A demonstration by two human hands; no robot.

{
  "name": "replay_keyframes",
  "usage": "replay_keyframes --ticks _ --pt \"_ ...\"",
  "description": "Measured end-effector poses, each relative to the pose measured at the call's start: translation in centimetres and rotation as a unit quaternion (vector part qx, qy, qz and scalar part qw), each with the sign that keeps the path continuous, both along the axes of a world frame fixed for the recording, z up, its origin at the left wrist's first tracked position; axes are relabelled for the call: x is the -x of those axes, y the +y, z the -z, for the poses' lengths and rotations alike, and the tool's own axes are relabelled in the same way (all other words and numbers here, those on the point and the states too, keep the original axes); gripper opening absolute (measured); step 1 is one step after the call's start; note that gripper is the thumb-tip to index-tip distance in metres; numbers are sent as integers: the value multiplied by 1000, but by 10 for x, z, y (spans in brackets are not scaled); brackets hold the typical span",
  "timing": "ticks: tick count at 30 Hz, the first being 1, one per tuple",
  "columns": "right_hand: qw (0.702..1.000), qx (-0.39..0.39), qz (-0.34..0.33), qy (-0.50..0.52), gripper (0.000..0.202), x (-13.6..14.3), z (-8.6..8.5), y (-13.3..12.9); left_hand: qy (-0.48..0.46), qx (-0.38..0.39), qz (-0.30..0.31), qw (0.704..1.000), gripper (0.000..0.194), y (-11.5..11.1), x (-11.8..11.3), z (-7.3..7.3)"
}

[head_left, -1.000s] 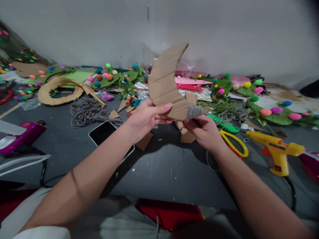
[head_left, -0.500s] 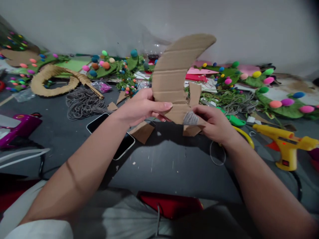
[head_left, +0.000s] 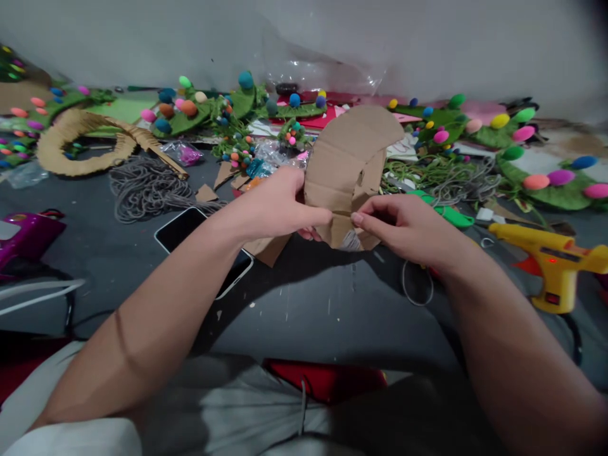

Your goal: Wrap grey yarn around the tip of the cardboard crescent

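A curved cardboard piece (head_left: 335, 161) is held up over the dark table, its wide rounded end leaning toward the wall. My left hand (head_left: 280, 206) grips its left edge, thumb across the front. Pinched at its lower right side is my right hand (head_left: 399, 225), thumb and finger together on the cardboard edge. Grey yarn (head_left: 351, 240) is wound round the lower tip. Behind the curve, on the right, another flat bit of cardboard (head_left: 373, 174) shows partly.
A phone (head_left: 183, 229) lies under my left forearm, with grey cord (head_left: 147, 190) and a wrapped ring (head_left: 47, 149) beyond. A yellow glue gun (head_left: 553, 266) stands right, a purple tool (head_left: 28, 244) left. Leaves with coloured balls line the wall.
The cardboard has tipped and come lower, so its pointed end no longer shows and the yarn sits lower. My right hand has shifted slightly left onto its edge. The view has turned slightly.
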State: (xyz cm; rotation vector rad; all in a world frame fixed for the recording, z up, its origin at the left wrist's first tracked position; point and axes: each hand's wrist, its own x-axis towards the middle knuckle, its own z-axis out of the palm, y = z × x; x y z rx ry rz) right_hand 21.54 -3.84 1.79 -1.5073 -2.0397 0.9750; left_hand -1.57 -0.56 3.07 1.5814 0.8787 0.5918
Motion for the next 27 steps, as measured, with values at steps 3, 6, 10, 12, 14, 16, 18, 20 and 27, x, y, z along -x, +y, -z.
replay_keyframes --ticks 3,6,10,12,14,16,18,20,27 --pt "998 -38 52 6 29 6 -5 -6 2 -36 -40 999 6 -3 -3 -2" --pt "991 -116 70 3 23 13 -8 -13 -32 -51 -93 994 11 -3 -6 -1" --pt "969 -236 71 -29 14 19 -6 -20 -97 -34 -155 983 15 -2 -9 4" --pt "958 -274 70 -42 12 21 -3 -22 -121 -29 -179 976 19 -2 -12 6" --pt "953 -290 74 -49 12 22 -1 -23 -132 -33 -194 971 19 -3 -16 7" --pt "951 -293 81 -52 12 24 0 -24 -135 -45 -204 969 18 -5 -19 7" --pt "953 -286 88 -52 13 24 0 -25 -143 -51 -216 964 18 -6 -21 6" --pt "955 -276 99 -42 14 25 0 -26 -162 -48 -226 959 20 -6 -21 7" --pt "964 -236 126 12 17 26 -1 -25 -223 -31 -230 947 23 -4 -21 13"
